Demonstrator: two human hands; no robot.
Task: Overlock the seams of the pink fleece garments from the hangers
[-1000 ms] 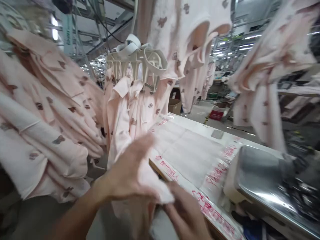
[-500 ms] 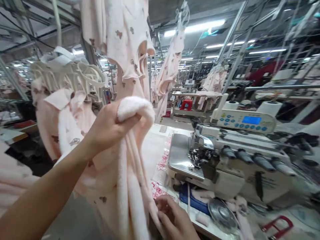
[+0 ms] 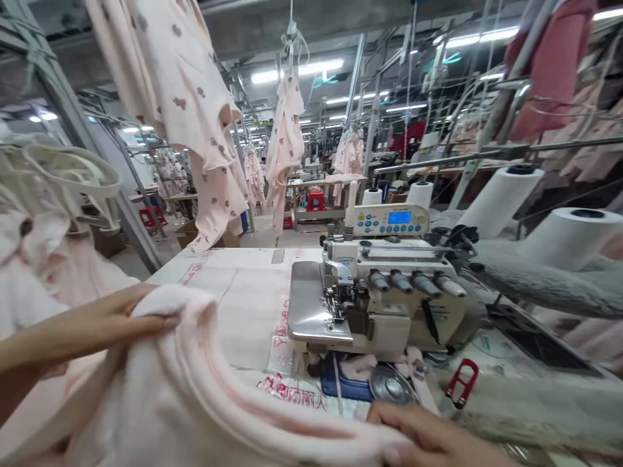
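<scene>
My left hand (image 3: 104, 319) grips the upper fold of a fluffy pale pink garment (image 3: 195, 383) at the lower left. The fabric drapes in long folds across the front of the table towards my right hand (image 3: 428, 436), which is closed on its lower edge at the bottom right. A cream overlock sewing machine (image 3: 384, 295) stands just beyond the fabric, with a shiny metal plate (image 3: 311, 311) on its left side. The sewing table (image 3: 243, 298) under it is covered with clear plastic printed in red.
Pink garments with small bear prints (image 3: 195, 110) hang overhead at left and centre. White hangers (image 3: 63, 178) hold more pink pieces at the far left. Large white thread cones (image 3: 501, 198) stand right of the machine. Red-handled snips (image 3: 462, 383) lie near the table's front.
My view has swung right from the hanging garments to the sewing machine. My left hand has come down with the pink fabric, which now lies spread across the table front between both hands.
</scene>
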